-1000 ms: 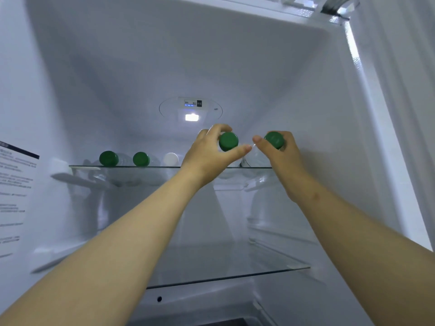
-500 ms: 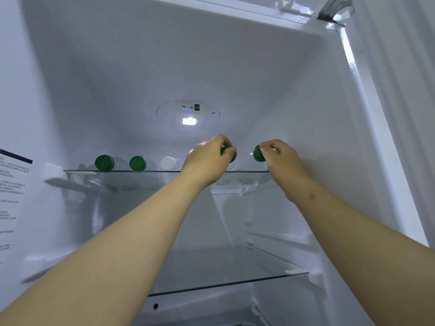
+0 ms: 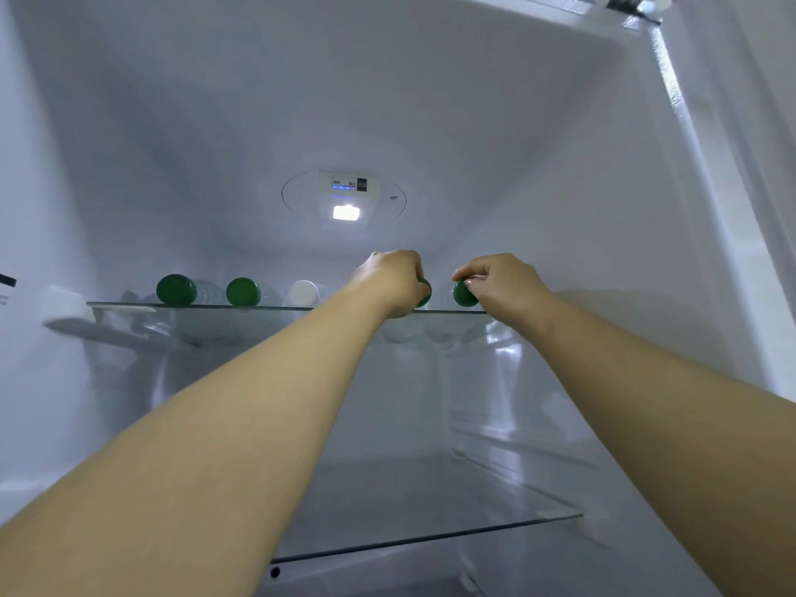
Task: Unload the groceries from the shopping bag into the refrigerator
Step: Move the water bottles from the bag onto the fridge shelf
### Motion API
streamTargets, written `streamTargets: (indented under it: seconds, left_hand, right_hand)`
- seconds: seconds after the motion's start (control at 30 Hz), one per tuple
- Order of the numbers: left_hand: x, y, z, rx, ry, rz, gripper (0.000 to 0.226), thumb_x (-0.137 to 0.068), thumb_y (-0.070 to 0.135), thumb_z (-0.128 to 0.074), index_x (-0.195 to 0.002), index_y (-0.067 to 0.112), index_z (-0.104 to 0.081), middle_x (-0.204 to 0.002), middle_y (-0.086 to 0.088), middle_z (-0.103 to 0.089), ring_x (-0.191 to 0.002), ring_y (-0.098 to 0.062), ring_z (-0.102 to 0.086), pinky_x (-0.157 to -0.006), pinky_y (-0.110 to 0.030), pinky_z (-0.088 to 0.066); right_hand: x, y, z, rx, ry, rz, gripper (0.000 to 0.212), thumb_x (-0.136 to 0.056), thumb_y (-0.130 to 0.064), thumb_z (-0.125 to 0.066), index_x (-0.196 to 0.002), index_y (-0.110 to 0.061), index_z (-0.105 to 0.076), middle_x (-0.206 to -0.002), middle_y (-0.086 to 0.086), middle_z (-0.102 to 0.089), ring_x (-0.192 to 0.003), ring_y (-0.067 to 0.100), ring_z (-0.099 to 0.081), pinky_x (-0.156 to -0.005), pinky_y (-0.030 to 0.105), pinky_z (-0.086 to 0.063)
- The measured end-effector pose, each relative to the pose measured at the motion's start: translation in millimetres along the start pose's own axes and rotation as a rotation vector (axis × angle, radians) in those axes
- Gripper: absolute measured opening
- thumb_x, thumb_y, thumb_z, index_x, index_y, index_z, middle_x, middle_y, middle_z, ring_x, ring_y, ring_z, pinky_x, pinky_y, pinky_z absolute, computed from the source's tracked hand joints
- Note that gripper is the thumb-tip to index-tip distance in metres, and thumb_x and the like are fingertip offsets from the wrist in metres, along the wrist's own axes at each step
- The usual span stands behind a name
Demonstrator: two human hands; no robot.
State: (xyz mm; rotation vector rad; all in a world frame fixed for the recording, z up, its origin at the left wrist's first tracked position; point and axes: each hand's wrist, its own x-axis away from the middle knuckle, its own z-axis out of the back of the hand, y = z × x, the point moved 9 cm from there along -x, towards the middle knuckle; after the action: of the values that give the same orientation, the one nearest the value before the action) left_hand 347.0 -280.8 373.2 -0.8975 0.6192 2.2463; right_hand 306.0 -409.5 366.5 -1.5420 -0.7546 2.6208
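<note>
Both arms reach up into fridge point(image 3: 581, 174). Left hand point(image 3: 394, 280): fingers curled over the cap end of left bottle point(image 3: 425, 291), only a sliver of green cap showing past the knuckles. Right hand point(image 3: 502, 286): fingertips pinch the green cap of right bottle point(image 3: 464, 293). The two bottles lie side by side on top shelf point(image 3: 206, 307), caps facing out at its front edge, clear bodies seen blurred through the glass under the hands. Left of the left hand, same shelf: white cap point(image 3: 304, 293) nearest, then near green cap point(image 3: 243, 292), then far green cap point(image 3: 175, 290). Above the hands: light point(image 3: 346, 213), lit. Well below them: lower shelf point(image 3: 430, 541).
</note>
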Motion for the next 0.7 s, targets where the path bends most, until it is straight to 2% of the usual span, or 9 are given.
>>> streamTargets:
  seconds: [0.1, 0.23, 0.3, 0.37, 0.43, 0.5, 0.53, 0.6, 0.7]
  left_hand:
    - [-4.4, 0.3, -0.8, -0.040, -0.032, 0.012, 0.002, -0.092, 0.016, -0.048, -0.092, 0.018, -0.048, -0.092, -0.007, -0.044, -0.075, -0.024, -0.037, -0.052, -0.022, -0.027]
    - [-12.2, 0.2, -5.3, -0.097, -0.061, -0.001, 0.002, -0.092, 0.017, -0.050, -0.093, 0.016, -0.048, -0.095, -0.007, -0.044, -0.078, -0.024, -0.038, -0.054, -0.021, -0.029]
    - [-16.0, -1.0, -8.2, -0.118, -0.074, 0.005, 0.005, -0.092, 0.019, -0.050, -0.095, 0.015, -0.051, -0.095, -0.007, -0.046, -0.079, -0.025, -0.040, -0.060, -0.023, -0.033]
    - [-19.7, -2.4, -11.0, -0.146, -0.090, 0.014, 0.019, -0.092, 0.020, -0.050, -0.106, 0.010, -0.057, -0.102, -0.009, -0.052, -0.084, -0.026, -0.044, -0.070, -0.028, -0.038]
    - [-22.7, -4.0, -13.7, -0.181, -0.102, 0.023, 0.028, -0.092, 0.022, -0.050, -0.116, 0.009, -0.057, -0.109, -0.009, -0.055, -0.088, -0.026, -0.047, -0.079, -0.033, -0.041]
    - [-24.9, -4.6, -15.6, -0.207, -0.111, 0.027, 0.029, -0.091, 0.023, -0.050, -0.117, 0.011, -0.056, -0.114, -0.009, -0.055, -0.091, -0.027, -0.049, -0.086, -0.037, -0.043]
    - [-25.7, -4.6, -16.1, -0.214, -0.113, 0.026, 0.029, -0.091, 0.024, -0.051, -0.117, 0.012, -0.056, -0.115, -0.008, -0.055, -0.093, -0.027, -0.050, -0.088, -0.037, -0.043]
    - [-26.7, -3.6, -15.8, -0.222, -0.110, 0.012, 0.029, -0.091, 0.024, -0.051, -0.117, 0.012, -0.056, -0.115, -0.008, -0.054, -0.094, -0.027, -0.051, -0.086, -0.037, -0.044]
    - [-27.6, -2.6, -14.5, -0.225, -0.098, -0.003, 0.029, -0.091, 0.025, -0.051, -0.117, 0.012, -0.057, -0.114, -0.009, -0.054, -0.089, -0.026, -0.048, -0.081, -0.035, -0.044]
  right_hand:
    - [-6.3, 6.2, -5.1, 0.025, -0.015, -0.025, 0.034, -0.094, -0.005, -0.041, -0.113, -0.019, -0.066, -0.128, 0.005, -0.059, -0.117, 0.022, -0.053, -0.088, 0.023, -0.039]
    - [-14.8, 12.3, -7.8, 0.059, -0.031, -0.077, 0.036, -0.092, -0.002, -0.041, -0.110, -0.021, -0.067, -0.128, 0.006, -0.057, -0.109, 0.025, -0.055, -0.079, 0.025, -0.041]
    - [-18.0, 13.1, -8.7, 0.069, -0.047, -0.095, 0.036, -0.092, -0.001, -0.042, -0.109, -0.020, -0.067, -0.129, 0.007, -0.055, -0.110, 0.025, -0.054, -0.084, 0.026, -0.043]
    - [-19.9, 13.4, -9.1, 0.072, -0.061, -0.104, 0.035, -0.091, 0.000, -0.043, -0.109, -0.019, -0.067, -0.130, 0.007, -0.054, -0.111, 0.025, -0.053, -0.084, 0.024, -0.041]
    - [-21.8, 13.6, -10.6, 0.082, -0.088, -0.107, 0.034, -0.091, 0.000, -0.045, -0.109, -0.020, -0.067, -0.128, 0.006, -0.055, -0.103, 0.024, -0.053, -0.071, 0.019, -0.042]
    - [-23.4, 14.4, -13.0, 0.101, -0.121, -0.117, 0.033, -0.092, -0.002, -0.046, -0.110, -0.020, -0.067, -0.124, 0.006, -0.055, -0.092, 0.020, -0.048, -0.053, 0.017, -0.034]
    - [-24.8, 15.0, -14.3, 0.113, -0.134, -0.119, 0.032, -0.093, -0.002, -0.046, -0.110, -0.020, -0.066, -0.121, 0.007, -0.056, -0.091, 0.019, -0.046, -0.050, 0.017, -0.032]
    - [-27.7, 16.0, -16.5, 0.136, -0.144, -0.119, 0.031, -0.093, -0.002, -0.047, -0.111, -0.019, -0.066, -0.116, 0.007, -0.056, -0.090, 0.019, -0.046, -0.054, 0.020, -0.035]
    - [-31.0, 17.1, -17.8, 0.149, -0.146, -0.121, 0.030, -0.091, -0.001, -0.049, -0.106, -0.020, -0.067, -0.120, 0.009, -0.058, -0.089, 0.020, -0.049, -0.057, 0.022, -0.039]
